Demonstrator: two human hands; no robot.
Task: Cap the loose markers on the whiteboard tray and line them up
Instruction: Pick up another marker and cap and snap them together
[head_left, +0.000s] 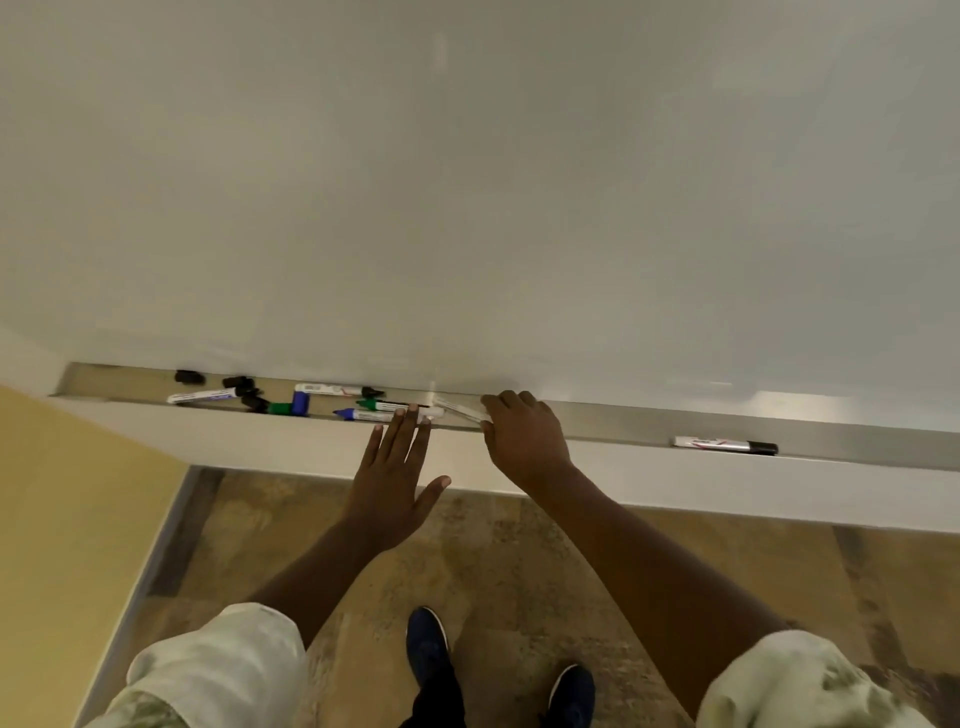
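Note:
Several white markers lie loose on the metal whiteboard tray (613, 421). A blue-tipped marker (384, 415) and a green-tipped marker (392, 405) lie uncapped near the middle, and my left hand (397, 483) is spread flat with its fingertips touching them. My right hand (522, 436) is closed on a white marker (460, 409) that tilts up to the left. A black-tipped marker (337, 389) lies behind, and another marker (200, 396) lies at the left. Loose black caps (244, 387), a green cap (279, 408) and a blue cap (300, 403) sit between them. A capped black marker (724, 445) lies alone at the right.
The whiteboard (467, 182) fills the upper view. Under the tray runs a white ledge (675, 488), with patterned floor (519, 571) and my dark shoes (428, 644) below. A yellow wall (67, 493) stands at the left.

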